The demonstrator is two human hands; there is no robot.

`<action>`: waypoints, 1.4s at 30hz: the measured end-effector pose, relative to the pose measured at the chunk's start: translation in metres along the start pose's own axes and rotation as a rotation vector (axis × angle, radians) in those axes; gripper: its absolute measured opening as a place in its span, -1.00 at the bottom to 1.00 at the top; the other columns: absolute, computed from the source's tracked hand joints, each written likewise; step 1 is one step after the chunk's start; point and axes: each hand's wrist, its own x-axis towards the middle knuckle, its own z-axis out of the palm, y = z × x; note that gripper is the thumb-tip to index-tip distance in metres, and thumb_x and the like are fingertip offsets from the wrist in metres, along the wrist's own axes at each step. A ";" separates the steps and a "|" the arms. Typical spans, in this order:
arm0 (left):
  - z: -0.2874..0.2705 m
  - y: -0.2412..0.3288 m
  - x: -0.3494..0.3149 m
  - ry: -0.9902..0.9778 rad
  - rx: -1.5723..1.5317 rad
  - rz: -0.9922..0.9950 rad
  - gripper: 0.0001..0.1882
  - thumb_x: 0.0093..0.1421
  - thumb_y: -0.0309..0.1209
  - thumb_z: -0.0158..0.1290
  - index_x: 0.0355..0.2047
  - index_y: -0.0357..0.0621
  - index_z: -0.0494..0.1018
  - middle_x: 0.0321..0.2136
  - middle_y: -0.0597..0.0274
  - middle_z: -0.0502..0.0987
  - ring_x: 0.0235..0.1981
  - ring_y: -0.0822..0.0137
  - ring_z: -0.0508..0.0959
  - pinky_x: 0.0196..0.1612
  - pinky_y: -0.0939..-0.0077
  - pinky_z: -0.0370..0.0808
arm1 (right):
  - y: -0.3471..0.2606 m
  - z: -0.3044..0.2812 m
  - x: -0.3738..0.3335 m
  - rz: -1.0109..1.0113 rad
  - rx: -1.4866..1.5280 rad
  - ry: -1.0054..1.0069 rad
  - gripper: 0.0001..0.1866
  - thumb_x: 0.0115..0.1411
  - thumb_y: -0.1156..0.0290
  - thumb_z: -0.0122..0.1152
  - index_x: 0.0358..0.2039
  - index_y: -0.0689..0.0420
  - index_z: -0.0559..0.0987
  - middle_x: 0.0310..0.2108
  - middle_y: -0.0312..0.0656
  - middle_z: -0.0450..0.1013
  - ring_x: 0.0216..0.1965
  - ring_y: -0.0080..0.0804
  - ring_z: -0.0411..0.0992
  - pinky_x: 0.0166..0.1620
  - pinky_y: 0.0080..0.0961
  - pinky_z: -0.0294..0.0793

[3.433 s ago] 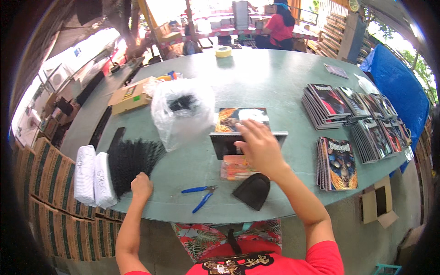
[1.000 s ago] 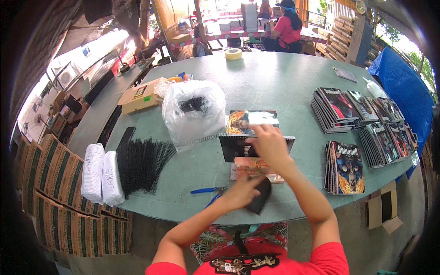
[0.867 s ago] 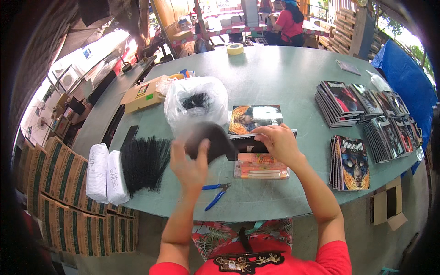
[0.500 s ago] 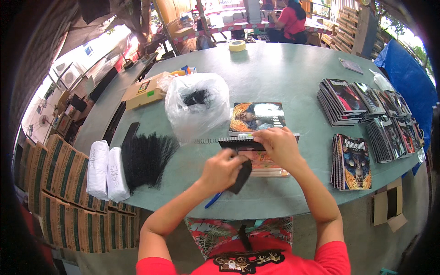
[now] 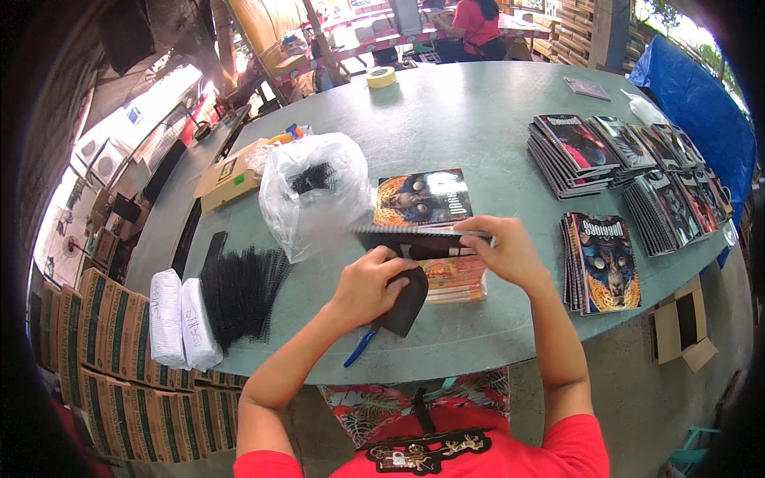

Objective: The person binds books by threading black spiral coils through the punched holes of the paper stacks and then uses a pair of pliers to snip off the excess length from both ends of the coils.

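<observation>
My right hand (image 5: 504, 247) pinches the right end of a thin spiral-bound book (image 5: 422, 244) with a black side showing, held over a stack. A coil along its upper edge runs out past the left end, smeared by motion. My left hand (image 5: 368, 285) is curled near the book's left end, its thumb and fingers closed on a black flat piece (image 5: 404, 307) with a rounded end. Below that piece lies a blue pen-like tool (image 5: 359, 350). Under the book sits a stack of orange-edged books (image 5: 458, 288), and behind it another illustrated book (image 5: 422, 197).
A clear plastic bag (image 5: 312, 191) holding black coils stands to the left, with loose black coils (image 5: 243, 287) and white wrapped bundles (image 5: 182, 320) nearer. Finished spiral book stacks (image 5: 578, 151) fill the right side. A tape roll (image 5: 381, 77) lies far off; a person (image 5: 476, 28) sits beyond.
The view has swung slightly, shifting the table leftward. The book has tilted so more of its black side shows, and its coil has blurred. Both hands keep their places at it.
</observation>
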 end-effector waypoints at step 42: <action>0.072 0.051 0.008 0.112 -0.088 0.048 -0.69 -0.08 -0.55 0.10 -0.24 -0.17 0.48 -0.36 0.05 0.44 -0.25 0.06 0.43 -0.14 0.27 0.35 | 0.030 0.020 -0.022 0.146 0.571 0.004 -0.67 0.25 0.20 -0.05 -0.27 0.23 0.51 -0.44 -0.37 0.43 -0.40 -0.67 0.30 -0.30 -0.64 0.32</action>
